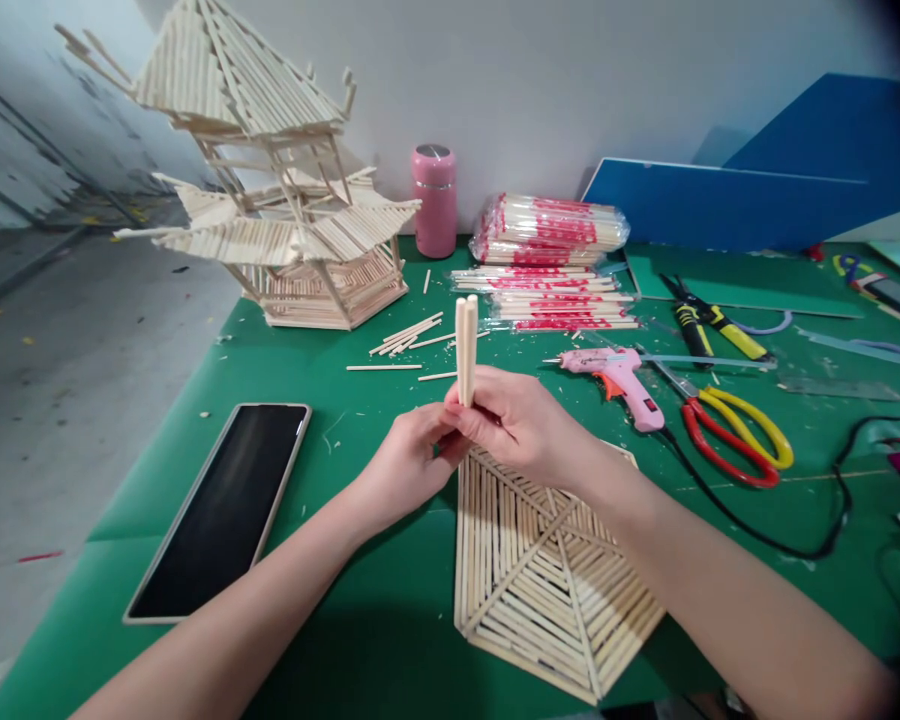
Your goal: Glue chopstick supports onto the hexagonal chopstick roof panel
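Lying nearest on the green desk [390,605], a hexagonal stick panel [544,585]; phone [217,515] to its left. By the panel's far left corner, a small bundle of pale sticks [466,350] stands near upright between the hands. Right hand [521,420]: grip closed, thumb and fingers around the bundle's lower part. Left hand [412,460]: fingers curled in near the base, contact hidden, cannot tell if its grip holds. Sticks look light, stiff, smooth, likely to slide apart; best held low, all together. Beyond: pink glue gun [621,372], loose sticks [410,335], wrapped packets [555,228], stick pagoda [240,238], pink flask [435,215].
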`<move>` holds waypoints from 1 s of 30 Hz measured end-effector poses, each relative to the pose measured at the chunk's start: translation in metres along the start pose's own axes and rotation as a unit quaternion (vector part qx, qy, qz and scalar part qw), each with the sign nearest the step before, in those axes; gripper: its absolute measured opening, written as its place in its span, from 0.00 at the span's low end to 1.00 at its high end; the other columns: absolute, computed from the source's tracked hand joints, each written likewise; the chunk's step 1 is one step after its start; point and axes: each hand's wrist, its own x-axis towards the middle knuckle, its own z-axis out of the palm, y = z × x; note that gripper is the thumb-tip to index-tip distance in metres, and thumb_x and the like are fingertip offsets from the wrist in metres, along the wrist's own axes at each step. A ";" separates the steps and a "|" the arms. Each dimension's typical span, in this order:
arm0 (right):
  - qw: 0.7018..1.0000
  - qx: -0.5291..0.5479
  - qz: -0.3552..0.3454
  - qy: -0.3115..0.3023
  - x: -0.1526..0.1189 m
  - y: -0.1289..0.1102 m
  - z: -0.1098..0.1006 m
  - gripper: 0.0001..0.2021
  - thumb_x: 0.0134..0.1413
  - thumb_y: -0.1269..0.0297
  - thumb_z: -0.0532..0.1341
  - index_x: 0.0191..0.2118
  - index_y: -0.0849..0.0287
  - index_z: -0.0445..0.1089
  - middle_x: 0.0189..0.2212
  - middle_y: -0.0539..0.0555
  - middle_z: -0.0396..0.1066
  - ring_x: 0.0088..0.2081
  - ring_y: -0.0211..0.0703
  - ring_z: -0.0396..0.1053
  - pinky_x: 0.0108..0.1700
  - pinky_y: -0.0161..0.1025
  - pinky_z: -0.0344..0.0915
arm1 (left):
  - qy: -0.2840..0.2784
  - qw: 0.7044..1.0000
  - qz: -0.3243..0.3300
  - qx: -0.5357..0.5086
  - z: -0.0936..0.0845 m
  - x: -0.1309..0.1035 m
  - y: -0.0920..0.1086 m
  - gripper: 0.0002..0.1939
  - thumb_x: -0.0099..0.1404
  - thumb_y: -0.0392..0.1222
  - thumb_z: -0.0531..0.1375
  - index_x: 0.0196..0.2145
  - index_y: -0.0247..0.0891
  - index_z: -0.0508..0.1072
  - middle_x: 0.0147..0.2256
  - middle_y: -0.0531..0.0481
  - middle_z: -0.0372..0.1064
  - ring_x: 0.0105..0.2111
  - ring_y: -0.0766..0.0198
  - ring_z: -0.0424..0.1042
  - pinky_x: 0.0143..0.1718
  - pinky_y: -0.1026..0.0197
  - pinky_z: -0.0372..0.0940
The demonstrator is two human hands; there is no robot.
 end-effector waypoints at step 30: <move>0.999 0.026 0.009 0.021 0.001 0.000 -0.003 0.09 0.57 0.64 0.50 0.29 0.60 0.62 0.26 0.49 0.60 0.29 0.34 0.59 0.31 0.32 0.56 | -0.021 0.993 -0.064 0.097 -0.010 -0.006 0.004 0.07 0.52 0.30 0.50 0.27 0.35 0.67 0.27 0.49 0.63 0.30 0.62 0.65 0.32 0.59 0.63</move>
